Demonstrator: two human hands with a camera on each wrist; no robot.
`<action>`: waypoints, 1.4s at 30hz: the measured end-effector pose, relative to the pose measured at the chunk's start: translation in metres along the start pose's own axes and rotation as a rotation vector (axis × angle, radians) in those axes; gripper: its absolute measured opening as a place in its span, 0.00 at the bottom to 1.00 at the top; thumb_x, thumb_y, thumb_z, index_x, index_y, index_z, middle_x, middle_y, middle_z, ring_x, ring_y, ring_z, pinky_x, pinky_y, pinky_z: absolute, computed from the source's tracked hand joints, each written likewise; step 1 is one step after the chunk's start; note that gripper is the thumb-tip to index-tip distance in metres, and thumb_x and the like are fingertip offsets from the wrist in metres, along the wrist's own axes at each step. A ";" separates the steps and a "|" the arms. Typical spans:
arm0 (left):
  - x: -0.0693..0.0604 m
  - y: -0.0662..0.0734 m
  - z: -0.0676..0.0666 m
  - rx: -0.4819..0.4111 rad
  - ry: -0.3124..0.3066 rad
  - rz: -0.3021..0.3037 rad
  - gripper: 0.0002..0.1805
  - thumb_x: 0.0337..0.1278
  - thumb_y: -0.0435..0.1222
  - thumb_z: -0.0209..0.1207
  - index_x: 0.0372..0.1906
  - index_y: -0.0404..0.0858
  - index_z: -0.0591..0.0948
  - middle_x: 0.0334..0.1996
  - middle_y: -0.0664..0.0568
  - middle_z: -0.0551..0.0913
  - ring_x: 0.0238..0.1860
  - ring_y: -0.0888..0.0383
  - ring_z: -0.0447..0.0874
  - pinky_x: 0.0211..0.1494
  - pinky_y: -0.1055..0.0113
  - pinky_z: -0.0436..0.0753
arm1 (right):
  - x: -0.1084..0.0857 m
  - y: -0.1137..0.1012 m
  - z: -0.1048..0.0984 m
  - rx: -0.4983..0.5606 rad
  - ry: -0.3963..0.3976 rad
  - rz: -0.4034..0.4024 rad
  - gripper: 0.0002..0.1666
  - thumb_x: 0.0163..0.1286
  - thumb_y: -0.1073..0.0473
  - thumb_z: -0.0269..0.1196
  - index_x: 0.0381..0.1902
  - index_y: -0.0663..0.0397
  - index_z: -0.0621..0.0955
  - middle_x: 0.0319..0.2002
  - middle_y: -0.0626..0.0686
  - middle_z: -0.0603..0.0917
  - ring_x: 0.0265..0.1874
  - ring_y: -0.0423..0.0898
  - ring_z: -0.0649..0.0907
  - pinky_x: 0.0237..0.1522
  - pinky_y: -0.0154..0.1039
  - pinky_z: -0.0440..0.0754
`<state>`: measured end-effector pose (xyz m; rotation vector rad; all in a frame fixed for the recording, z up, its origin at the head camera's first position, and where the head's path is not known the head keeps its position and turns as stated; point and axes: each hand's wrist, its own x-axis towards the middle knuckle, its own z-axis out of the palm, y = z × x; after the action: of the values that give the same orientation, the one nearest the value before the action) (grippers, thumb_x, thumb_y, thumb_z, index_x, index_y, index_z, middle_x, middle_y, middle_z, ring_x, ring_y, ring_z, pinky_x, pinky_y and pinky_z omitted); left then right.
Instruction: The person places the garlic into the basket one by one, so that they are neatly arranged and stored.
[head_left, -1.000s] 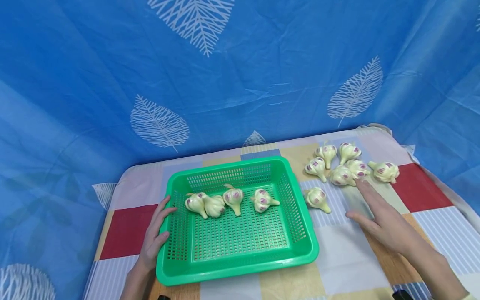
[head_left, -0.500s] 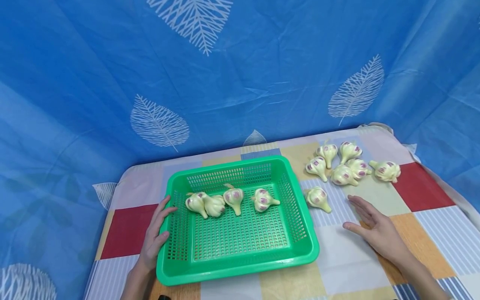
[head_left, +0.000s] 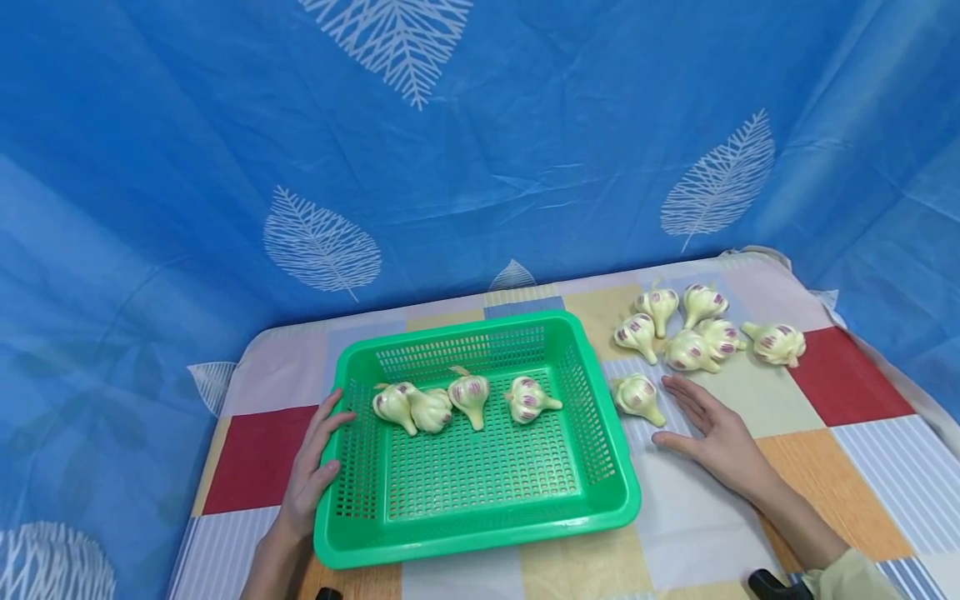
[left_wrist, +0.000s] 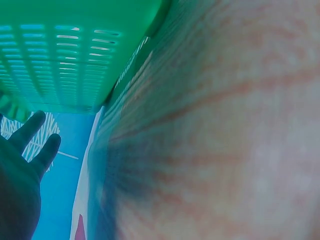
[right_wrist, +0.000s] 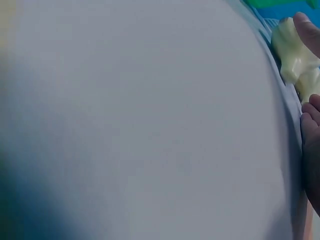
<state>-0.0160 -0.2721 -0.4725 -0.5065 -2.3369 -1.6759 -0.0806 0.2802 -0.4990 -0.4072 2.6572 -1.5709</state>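
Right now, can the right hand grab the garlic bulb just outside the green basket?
Probably yes: the right hand is close beside that garlic bulb, holding nothing, and nothing shows in the way between them.

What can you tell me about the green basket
The green basket is rectangular and looks plastic, with a smooth rim, slotted walls and a pierced floor. It sits upright, slightly turned, on the patchwork cloth. Four garlic bulbs lie inside, toward its far side. The left hand rests at its left side, fingertips over the rim.
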 end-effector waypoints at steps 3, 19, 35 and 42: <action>0.001 0.000 0.000 -0.006 -0.004 0.012 0.30 0.58 0.33 0.47 0.66 0.25 0.69 0.78 0.38 0.50 0.74 0.48 0.51 0.60 0.72 0.74 | 0.009 0.000 0.004 -0.004 -0.015 0.001 0.53 0.59 0.57 0.76 0.77 0.60 0.61 0.72 0.63 0.68 0.66 0.22 0.64 0.59 0.17 0.62; 0.003 -0.002 0.002 0.001 -0.014 0.015 0.30 0.58 0.32 0.48 0.67 0.27 0.69 0.77 0.39 0.51 0.74 0.48 0.51 0.59 0.71 0.75 | 0.031 -0.008 0.026 0.138 0.057 0.083 0.41 0.60 0.58 0.76 0.67 0.68 0.74 0.60 0.69 0.79 0.50 0.28 0.80 0.45 0.25 0.79; 0.000 -0.003 0.000 -0.006 -0.005 -0.006 0.30 0.57 0.32 0.48 0.67 0.27 0.69 0.78 0.39 0.50 0.74 0.49 0.51 0.59 0.71 0.75 | 0.036 -0.017 0.023 0.234 0.048 0.112 0.42 0.59 0.64 0.75 0.67 0.74 0.71 0.60 0.73 0.77 0.49 0.28 0.81 0.47 0.27 0.80; -0.001 -0.003 0.000 -0.004 0.000 -0.007 0.30 0.56 0.32 0.49 0.67 0.27 0.69 0.78 0.39 0.51 0.74 0.49 0.51 0.59 0.71 0.76 | 0.045 -0.034 0.008 0.132 0.075 0.105 0.42 0.60 0.58 0.75 0.68 0.71 0.72 0.61 0.69 0.77 0.49 0.27 0.80 0.45 0.25 0.79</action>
<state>-0.0166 -0.2733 -0.4751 -0.5001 -2.3380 -1.6840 -0.1153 0.2475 -0.4688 -0.2042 2.5609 -1.7483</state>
